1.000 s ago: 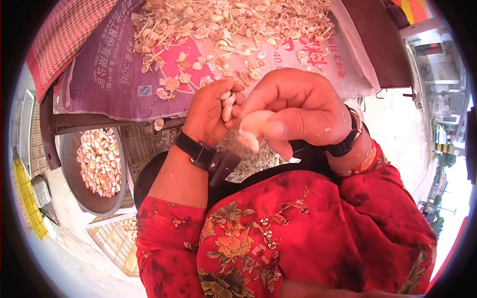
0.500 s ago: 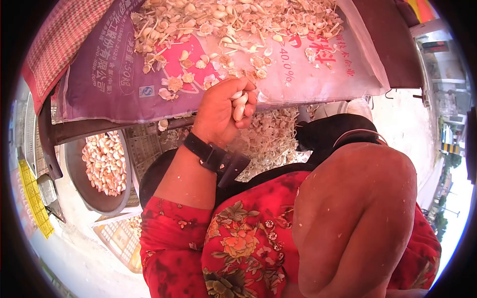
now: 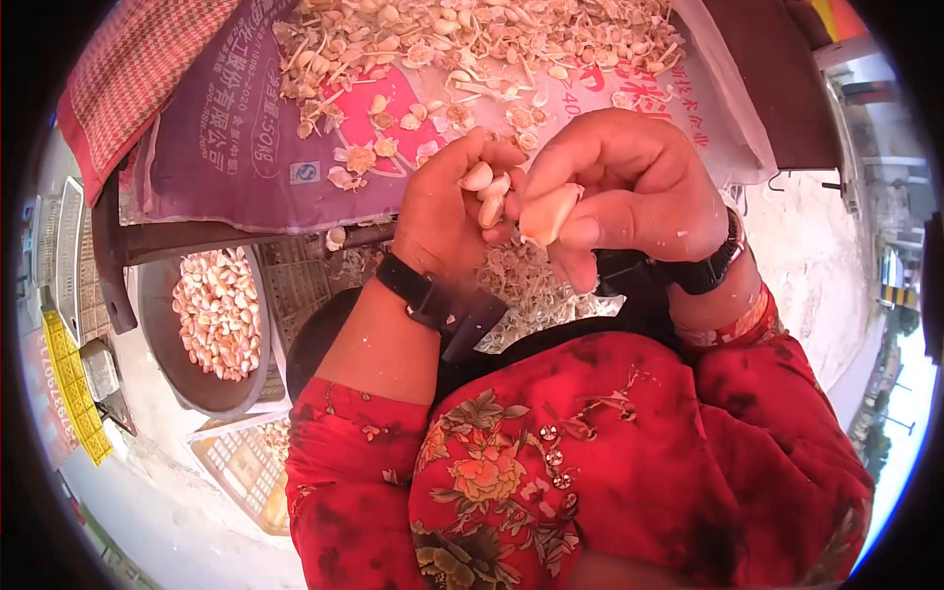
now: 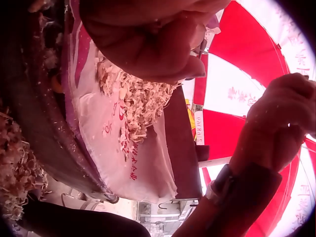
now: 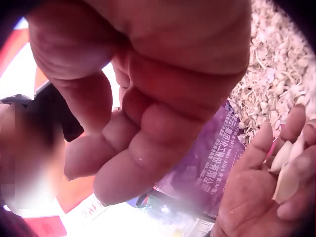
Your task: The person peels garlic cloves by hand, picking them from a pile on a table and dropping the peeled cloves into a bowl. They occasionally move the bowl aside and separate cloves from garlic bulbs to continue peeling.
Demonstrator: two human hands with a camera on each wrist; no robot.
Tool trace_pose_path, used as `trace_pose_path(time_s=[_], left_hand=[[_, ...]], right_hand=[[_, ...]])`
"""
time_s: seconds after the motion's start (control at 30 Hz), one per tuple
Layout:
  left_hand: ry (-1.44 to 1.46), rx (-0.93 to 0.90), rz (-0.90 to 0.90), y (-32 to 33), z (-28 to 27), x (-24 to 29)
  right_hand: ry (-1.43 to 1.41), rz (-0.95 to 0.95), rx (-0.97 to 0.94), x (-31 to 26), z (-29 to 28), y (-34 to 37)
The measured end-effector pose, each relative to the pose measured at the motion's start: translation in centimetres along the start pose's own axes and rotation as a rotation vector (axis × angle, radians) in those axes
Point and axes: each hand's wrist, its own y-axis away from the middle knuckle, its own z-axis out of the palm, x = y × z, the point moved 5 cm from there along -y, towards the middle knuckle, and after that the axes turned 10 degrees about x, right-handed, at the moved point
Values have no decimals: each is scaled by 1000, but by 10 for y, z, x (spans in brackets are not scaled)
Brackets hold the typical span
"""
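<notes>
A: What's filling the most space?

B: In the left wrist view, a red-and-white umbrella (image 4: 242, 44) is spreading behind the right arm. In the head view, a dark brown surface (image 3: 787, 108) is standing before the person, and a printed purple-and-pale sack (image 3: 187, 172) is covering much of it.

A: What's lying on the sack?

B: A heap of garlic pieces and dry husks (image 3: 472, 39), cream to tan, is covering the far part, while loose bits are lying nearer the front edge. A red checked cloth (image 3: 138, 88) is hanging over the left side.

A: And lower down?

B: A grey basin (image 3: 154, 310) is sitting at the left, holding many pinkish-tan cloves (image 3: 218, 315). A slotted crate (image 3: 228, 472) is resting near it.

A: How are the arms posing?

B: Both forearms are rising from red floral sleeves, bringing the hands together just in front of the sack's edge. The left grip (image 3: 442, 202) is cupping, its fingers curling round several small cloves (image 3: 492, 208), smooth and ivory with a faint pink tint.

A: The other one?

B: The right grip (image 3: 634, 192) is pinching one plump garlic clove (image 3: 549, 214) between thumb and forefinger. It's showing cream with a peach blush, sitting just beside the left fingertips.
</notes>
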Motion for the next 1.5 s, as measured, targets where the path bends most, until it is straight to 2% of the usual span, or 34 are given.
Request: trace_pose_path(time_s=[0.03,0.07,0.13,0.27,0.4,0.5,0.7,0.8,0.9,1.07,1.13,1.27,1.33,1.4,1.43,1.47,1.5], left_hand=[[42,-12,-61,0,-1,-1],[84,-25,-123,2,0,-3],[30,-23,-117,7,4,-2],[-31,-94,-113,15,6,-4],[-63,-118,-96,19,3,-7],[-47,-170,-106,25,0,-11],[-105,-182,-87,40,-4,-18],[-100,-189,-66,47,-3,-19],[-89,-199,-35,51,-7,-22],[0,-159,-39,78,-13,-17],[86,-147,29,97,-25,2],[317,-128,347,148,-96,67],[544,65,478,173,-153,97],[772,271,643,201,-177,108],[742,262,682,200,-210,108],[800,233,636,205,-216,103],[824,295,676,210,-205,100]], right_hand=[[-11,38,-91,-1,-1,1],[70,69,-52,6,-7,-1],[236,127,26,28,-19,-5],[611,1,88,40,-22,-8],[681,28,158,40,-21,-2],[457,-30,204,40,-23,0],[676,27,256,45,-24,9],[656,60,263,42,-23,14],[599,88,270,43,-24,20],[343,158,291,46,-22,31],[286,181,298,45,-21,33],[257,208,234,48,-19,36],[298,215,232,49,-13,37],[277,235,221,55,-9,39],[285,233,203,57,-4,40],[297,231,196,56,-2,41],[299,221,187,55,0,41]])
